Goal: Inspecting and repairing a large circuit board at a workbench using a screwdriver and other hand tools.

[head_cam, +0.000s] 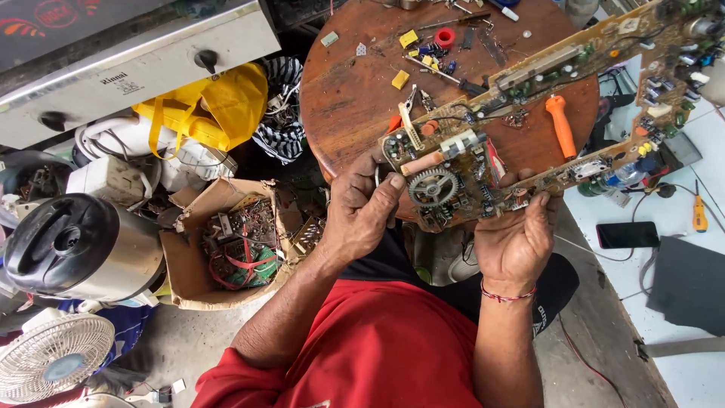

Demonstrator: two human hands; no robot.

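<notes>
I hold a large brown circuit board (544, 113) in front of me over a round wooden table (355, 98). The board carries many small parts and a grey toothed gear (433, 187) near its lower left corner. My left hand (362, 211) grips the board's left corner, thumb resting beside the gear. My right hand (517, 238) supports the board's lower edge from beneath, fingers curled over it; a red string bracelet is on that wrist.
On the table lie an orange-handled screwdriver (561, 125), a red tape ring (445, 37) and small yellow parts. A cardboard box of circuit boards (234, 242), a metal kettle (83, 245), a yellow bag (215, 102) and a fan (53, 355) crowd the floor at left. A phone (628, 235) lies right.
</notes>
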